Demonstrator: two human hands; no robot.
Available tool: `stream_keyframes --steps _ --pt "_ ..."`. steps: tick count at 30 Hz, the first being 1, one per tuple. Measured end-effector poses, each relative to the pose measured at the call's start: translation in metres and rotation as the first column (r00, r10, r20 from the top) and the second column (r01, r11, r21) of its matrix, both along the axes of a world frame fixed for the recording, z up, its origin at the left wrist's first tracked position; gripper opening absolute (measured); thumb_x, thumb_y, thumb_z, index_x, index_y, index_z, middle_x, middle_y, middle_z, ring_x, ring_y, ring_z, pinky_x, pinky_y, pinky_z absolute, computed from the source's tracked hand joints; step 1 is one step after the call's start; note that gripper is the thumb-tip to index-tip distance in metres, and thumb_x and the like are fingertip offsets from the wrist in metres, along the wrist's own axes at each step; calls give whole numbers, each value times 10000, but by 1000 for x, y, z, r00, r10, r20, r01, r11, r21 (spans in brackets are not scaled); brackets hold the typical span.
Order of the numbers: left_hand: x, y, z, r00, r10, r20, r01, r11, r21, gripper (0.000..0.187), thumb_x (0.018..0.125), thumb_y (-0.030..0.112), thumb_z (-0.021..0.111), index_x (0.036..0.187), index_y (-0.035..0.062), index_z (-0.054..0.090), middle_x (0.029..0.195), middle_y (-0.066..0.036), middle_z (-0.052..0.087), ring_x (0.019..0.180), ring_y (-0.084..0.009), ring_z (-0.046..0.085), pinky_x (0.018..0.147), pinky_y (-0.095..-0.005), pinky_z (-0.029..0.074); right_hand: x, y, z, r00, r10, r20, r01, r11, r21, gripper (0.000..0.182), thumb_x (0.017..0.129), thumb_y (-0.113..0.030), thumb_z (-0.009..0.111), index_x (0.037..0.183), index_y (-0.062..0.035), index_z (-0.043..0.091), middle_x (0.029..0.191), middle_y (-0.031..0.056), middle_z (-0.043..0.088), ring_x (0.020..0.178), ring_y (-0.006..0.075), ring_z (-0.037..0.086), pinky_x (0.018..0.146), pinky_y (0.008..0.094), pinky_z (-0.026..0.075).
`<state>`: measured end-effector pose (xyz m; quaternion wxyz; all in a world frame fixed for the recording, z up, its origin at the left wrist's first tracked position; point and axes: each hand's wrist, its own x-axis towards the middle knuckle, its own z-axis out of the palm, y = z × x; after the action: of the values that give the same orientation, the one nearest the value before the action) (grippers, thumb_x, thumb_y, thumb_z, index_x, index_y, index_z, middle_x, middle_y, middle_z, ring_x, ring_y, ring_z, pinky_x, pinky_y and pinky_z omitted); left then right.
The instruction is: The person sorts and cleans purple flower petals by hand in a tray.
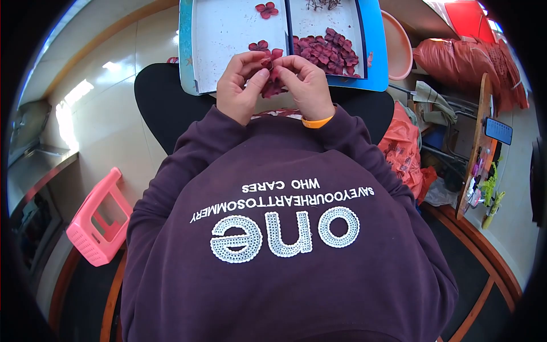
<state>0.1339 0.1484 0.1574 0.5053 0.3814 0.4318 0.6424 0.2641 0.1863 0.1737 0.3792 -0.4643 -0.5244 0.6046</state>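
Over the near edge of a white-bottomed tray (233,34), my left hand (239,91) and my right hand (310,91) meet, thumbs and fingers pinched on a dark red artificial flower (273,89). Fingers partly hide its middle. Just beyond my left fingertips lies another dark red flower (259,45), and a single flower (266,9) rests farther up the same compartment. Past a dark divider, a pile of dark red flowers (330,51) fills the near part of the right compartment. A yellow band (317,122) circles my right wrist.
Small brown stem-like pieces (325,4) lie at the far end of the right compartment. The tray sits on a blue board (373,45) over my lap. A pink basin (397,45) and red bags (461,62) stand right; a pink stool (102,222) stands left.
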Motion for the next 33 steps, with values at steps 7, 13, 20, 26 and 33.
stream_keyframes --steps 7,13,20,26,33 --pt "-16 9 -11 968 -17 250 84 961 -262 289 821 -13 532 1106 16 499 973 -109 599 862 -142 562 729 -223 449 -3 -5 -2 996 -54 -74 52 998 -21 170 789 55 574 945 -12 568 751 42 581 608 74 508 542 163 435" --pt "-16 0 -9 966 53 -251 -64 997 -35 220 784 -28 544 999 16 558 894 -73 574 795 -142 533 726 -241 428 -1 -5 0 994 -104 24 102 992 80 152 736 47 562 869 -26 570 692 15 552 586 66 476 531 162 401" --pt "-7 -3 -10 839 83 -537 -30 994 107 172 735 -32 570 896 26 593 825 -49 538 732 -155 499 715 -251 412 0 -5 -3 994 -106 1 106 992 62 130 714 38 558 827 -25 569 669 11 540 566 62 463 514 162 391" --pt "-5 6 -13 812 138 -567 -65 987 148 177 726 -27 580 888 40 597 846 -50 541 743 -168 497 711 -266 402 2 -5 5 992 -121 -22 120 991 -66 114 717 37 563 817 -18 569 667 19 542 540 72 482 497 166 408" --pt "-8 7 -22 769 117 -628 -32 989 145 167 736 -10 586 892 47 598 844 -43 540 746 -175 499 700 -279 396 1 -5 3 989 -136 -51 128 982 -139 111 719 38 565 817 -13 570 668 28 547 525 84 507 489 172 434"
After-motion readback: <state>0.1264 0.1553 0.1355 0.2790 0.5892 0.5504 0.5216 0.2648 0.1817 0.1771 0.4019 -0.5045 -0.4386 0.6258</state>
